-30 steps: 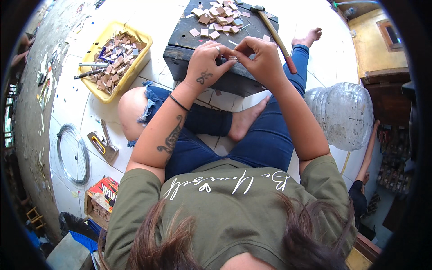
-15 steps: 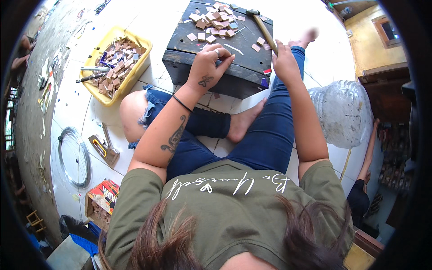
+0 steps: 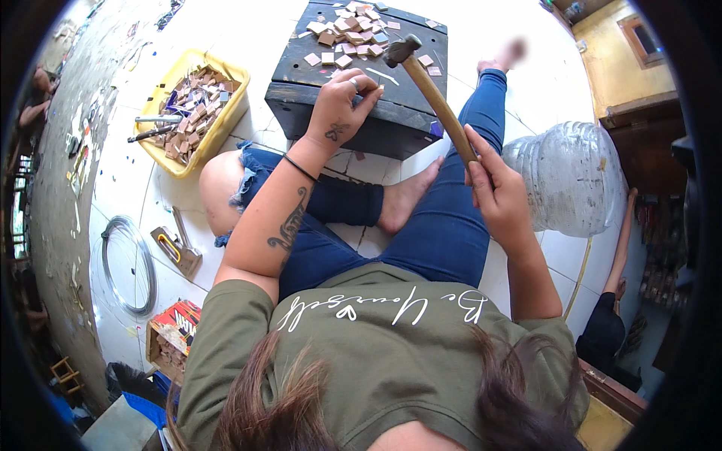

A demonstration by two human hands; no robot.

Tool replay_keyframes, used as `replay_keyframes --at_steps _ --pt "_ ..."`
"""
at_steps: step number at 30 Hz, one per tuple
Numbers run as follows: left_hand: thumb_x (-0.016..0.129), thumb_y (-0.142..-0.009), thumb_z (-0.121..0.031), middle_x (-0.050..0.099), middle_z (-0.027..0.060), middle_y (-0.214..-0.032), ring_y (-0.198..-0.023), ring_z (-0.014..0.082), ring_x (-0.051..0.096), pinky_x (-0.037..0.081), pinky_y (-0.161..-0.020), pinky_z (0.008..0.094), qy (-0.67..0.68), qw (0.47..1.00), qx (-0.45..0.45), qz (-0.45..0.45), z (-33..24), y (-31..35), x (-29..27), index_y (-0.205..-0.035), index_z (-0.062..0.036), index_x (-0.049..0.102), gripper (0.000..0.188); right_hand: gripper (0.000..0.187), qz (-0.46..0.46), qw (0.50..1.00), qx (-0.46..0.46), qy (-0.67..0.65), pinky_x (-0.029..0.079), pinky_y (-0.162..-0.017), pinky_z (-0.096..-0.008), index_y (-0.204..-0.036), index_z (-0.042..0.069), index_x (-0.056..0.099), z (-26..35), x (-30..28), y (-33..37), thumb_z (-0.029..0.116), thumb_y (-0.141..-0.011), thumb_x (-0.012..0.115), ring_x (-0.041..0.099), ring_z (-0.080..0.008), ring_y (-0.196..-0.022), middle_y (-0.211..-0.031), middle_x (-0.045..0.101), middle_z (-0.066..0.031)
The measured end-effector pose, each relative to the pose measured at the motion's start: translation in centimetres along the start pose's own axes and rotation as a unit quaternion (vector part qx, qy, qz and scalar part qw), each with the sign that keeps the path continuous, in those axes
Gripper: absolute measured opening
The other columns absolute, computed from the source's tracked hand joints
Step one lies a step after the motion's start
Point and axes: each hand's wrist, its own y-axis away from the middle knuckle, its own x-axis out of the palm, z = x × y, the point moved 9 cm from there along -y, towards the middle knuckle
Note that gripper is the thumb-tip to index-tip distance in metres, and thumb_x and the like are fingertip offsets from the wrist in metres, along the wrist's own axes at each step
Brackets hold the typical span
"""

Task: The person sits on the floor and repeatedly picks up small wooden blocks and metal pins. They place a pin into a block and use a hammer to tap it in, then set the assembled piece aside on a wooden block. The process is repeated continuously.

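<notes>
My right hand (image 3: 498, 192) is wrapped round the wooden handle of a hammer (image 3: 440, 101). The hammer is raised, its dark metal head over the right part of a black box (image 3: 289, 109). Above the near edge of that box, my left hand (image 3: 342, 109) is closed in a pinch. A tiny pale bit shows at its fingertips, too small to name. Beyond it on the box top lies a heap of small square wooden tiles (image 3: 350, 24), with a thin white strip (image 3: 382, 77) closer to my fingers.
A yellow tub (image 3: 242, 98) of tiles and tools stands at left. Near it lie a staple gun (image 3: 177, 252), a wire coil (image 3: 148, 274) and a carton (image 3: 177, 319). A large clear plastic bottle (image 3: 568, 180) lies at right. Another person's arm (image 3: 620, 248) shows beyond.
My right hand has lifted the hammer off the box top and drawn it back toward me. My left hand stays pinched, shifted slightly left in the picture.
</notes>
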Motion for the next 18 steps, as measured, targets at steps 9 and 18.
replay_keyframes --at_steps 9,18 --pt "0.071 -0.085 -0.007 0.06 0.0094 -0.076 -0.072 0.0257 0.058 0.046 -0.064 0.0345 0.016 1.0 0.022 -0.011 0.3 0.0 0.1 -0.08 -0.0006 0.064 0.01 0.048 -0.049 0.983 -0.129 0.12 0.051 -0.068 -0.0373 -0.144 0.012 0.05 3.8 0.5 1.2 0.005 -0.096 0.055 0.06 -0.0312 -0.068 -0.089 0.06 -0.0181" --pt "0.071 -0.084 -0.006 0.06 0.0098 -0.078 -0.074 0.0274 0.058 0.047 -0.066 0.035 0.004 1.0 0.02 -0.009 0.3 0.3 0.1 -0.079 -0.0006 0.064 0.01 0.047 -0.018 0.992 -0.077 0.102 0.049 -0.067 -0.0376 -0.142 0.012 0.052 2.4 0.9 0.6 0.002 -0.096 0.054 0.058 -0.0329 -0.069 -0.086 0.058 -0.0174"
